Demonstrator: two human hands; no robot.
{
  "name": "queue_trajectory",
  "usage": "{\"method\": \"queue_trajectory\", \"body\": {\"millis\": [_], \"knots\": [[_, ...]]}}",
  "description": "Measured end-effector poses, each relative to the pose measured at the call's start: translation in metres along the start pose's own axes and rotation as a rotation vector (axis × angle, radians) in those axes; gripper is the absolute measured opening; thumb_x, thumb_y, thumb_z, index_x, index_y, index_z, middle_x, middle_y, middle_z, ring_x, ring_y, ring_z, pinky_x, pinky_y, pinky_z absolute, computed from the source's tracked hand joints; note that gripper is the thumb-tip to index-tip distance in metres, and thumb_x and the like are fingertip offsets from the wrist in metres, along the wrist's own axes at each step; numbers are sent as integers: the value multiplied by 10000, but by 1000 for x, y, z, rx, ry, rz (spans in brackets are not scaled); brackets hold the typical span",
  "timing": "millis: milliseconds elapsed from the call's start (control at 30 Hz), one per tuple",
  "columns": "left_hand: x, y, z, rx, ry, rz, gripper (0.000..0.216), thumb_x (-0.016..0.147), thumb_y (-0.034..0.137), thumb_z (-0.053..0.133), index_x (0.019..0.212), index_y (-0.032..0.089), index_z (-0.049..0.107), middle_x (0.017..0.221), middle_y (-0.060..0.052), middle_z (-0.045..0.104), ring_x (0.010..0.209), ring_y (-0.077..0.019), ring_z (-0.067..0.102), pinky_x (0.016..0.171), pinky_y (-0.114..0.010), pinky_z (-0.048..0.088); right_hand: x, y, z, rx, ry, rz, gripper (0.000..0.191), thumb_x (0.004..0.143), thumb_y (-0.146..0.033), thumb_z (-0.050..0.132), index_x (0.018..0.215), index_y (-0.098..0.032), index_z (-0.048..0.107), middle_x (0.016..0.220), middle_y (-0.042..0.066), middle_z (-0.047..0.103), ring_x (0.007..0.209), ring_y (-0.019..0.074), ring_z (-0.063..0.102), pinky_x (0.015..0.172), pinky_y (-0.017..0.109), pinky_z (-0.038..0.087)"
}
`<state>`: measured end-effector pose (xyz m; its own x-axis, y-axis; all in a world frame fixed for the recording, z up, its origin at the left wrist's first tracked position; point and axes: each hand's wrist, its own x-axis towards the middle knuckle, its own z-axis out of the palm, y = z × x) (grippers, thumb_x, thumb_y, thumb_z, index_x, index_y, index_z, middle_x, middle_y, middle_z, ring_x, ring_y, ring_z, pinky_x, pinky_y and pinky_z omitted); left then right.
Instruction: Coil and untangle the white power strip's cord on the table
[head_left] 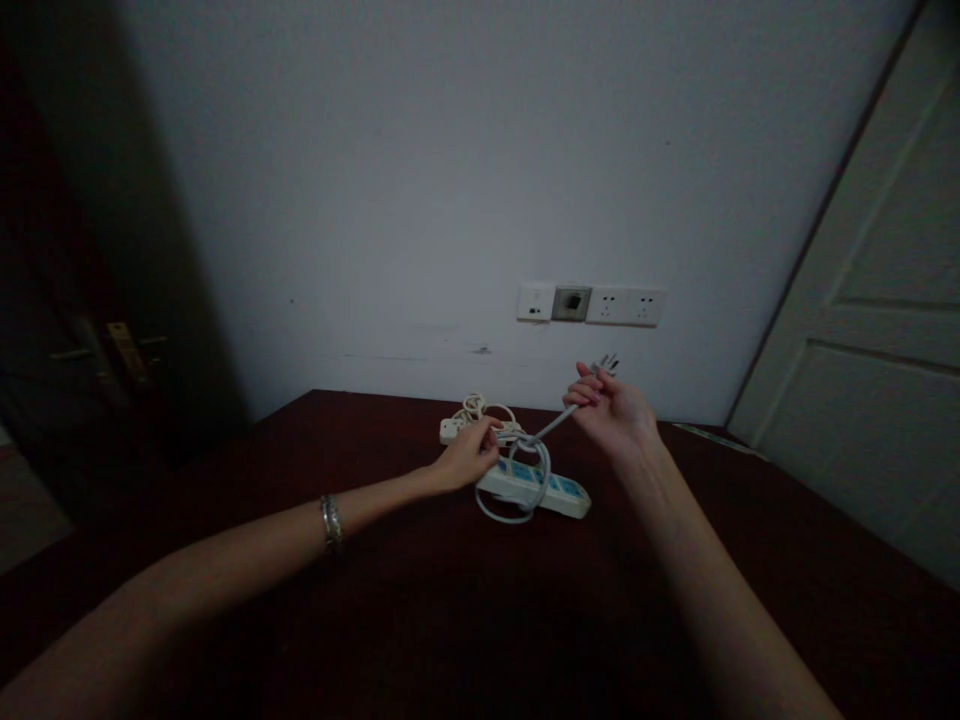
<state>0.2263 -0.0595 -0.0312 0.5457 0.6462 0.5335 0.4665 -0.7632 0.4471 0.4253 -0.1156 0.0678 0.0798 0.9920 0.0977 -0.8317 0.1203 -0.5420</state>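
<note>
A white power strip (566,494) with blue socket faces lies on the dark red table, and its pale cord (546,470) is looped around it. My left hand (469,455) is closed at the strip's left end, its fingers on the looped cord. Raised to the right, my right hand (611,405) is closed around the cord's plug (604,366), whose metal prongs point up toward the wall. From that hand the cord runs slanting down to the loops. Part of the strip's left end is hidden behind my left hand.
A second, cream power strip (450,430) with a coiled cord lies behind, near the wall. Wall sockets (625,306) and a dark switch plate (571,303) are above the table (375,430). Doors stand at left and right (885,330).
</note>
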Motion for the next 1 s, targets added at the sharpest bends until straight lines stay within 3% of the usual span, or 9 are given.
{"method": "queue_trajectory", "body": {"millis": [100, 267, 367, 433, 533, 600, 733, 867, 1000], "knots": [[10, 3, 7, 115, 38, 73, 339, 733, 77, 478, 1062, 113, 550, 907, -64, 540, 817, -167, 531, 777, -344, 455, -1, -2, -1, -13, -46, 9, 282, 939, -167, 226, 812, -135, 476, 488, -79, 275, 357, 34, 268, 383, 128, 270], [18, 3, 12, 191, -37, 191, 276, 752, 117, 497, 1001, 139, 614, 966, -82, 538, 902, -190, 527, 818, -371, 449, 0, -1, -5, -49, -82, 30, 318, 934, -158, 215, 798, -129, 502, 452, -84, 233, 325, 37, 213, 325, 116, 201], [24, 3, 12, 102, -135, 249, 415, 678, 51, 506, 1078, 129, 583, 1057, -99, 566, 998, -210, 520, 888, -384, 425, 1, 4, -5, -50, -118, 30, 339, 936, -164, 209, 814, -120, 523, 434, -89, 211, 313, 39, 191, 308, 118, 185], [31, 5, 9, -31, -273, 276, 554, 630, -10, 472, 1160, 136, 541, 1122, -90, 576, 1030, -195, 526, 914, -360, 415, 1, 6, -5, -41, -150, 30, 339, 941, -185, 220, 850, -104, 537, 426, -95, 203, 308, 39, 182, 300, 123, 179], [43, 9, 3, -204, -505, 231, 479, 667, -13, 454, 1096, 145, 598, 1024, -54, 641, 928, -162, 581, 846, -306, 454, 1, 6, -5, -19, -194, 41, 334, 944, -211, 241, 917, -71, 543, 418, -103, 203, 305, 39, 180, 295, 129, 177], [49, 11, 1, -279, -589, 188, 348, 723, 35, 483, 1011, 138, 648, 922, -43, 667, 843, -147, 595, 777, -275, 468, 1, 4, -5, -30, -211, 60, 336, 945, -215, 239, 940, -65, 540, 411, -104, 212, 303, 41, 181, 293, 128, 177], [55, 10, -3, -425, -645, 77, 234, 786, 155, 549, 978, 127, 679, 843, -49, 672, 745, -129, 578, 664, -234, 453, -1, -3, -3, -84, -213, 145, 352, 948, -209, 214, 952, -61, 533, 395, -102, 220, 293, 47, 177, 281, 126, 165], [54, 5, -4, -602, -730, -59, 283, 782, 245, 608, 1045, 161, 669, 907, -56, 672, 715, -117, 557, 595, -215, 409, -2, -9, -3, -108, -221, 214, 363, 952, -211, 207, 971, -44, 529, 392, -101, 234, 294, 46, 185, 280, 122, 162], [53, -4, 1, -744, -776, -175, 308, 725, 318, 677, 984, 152, 694, 846, -54, 662, 655, -96, 512, 553, -202, 360, 0, -14, -5, -134, -263, 246, 355, 953, -204, 199, 983, -60, 521, 385, -97, 242, 300, 55, 180, 282, 128, 162]]}}
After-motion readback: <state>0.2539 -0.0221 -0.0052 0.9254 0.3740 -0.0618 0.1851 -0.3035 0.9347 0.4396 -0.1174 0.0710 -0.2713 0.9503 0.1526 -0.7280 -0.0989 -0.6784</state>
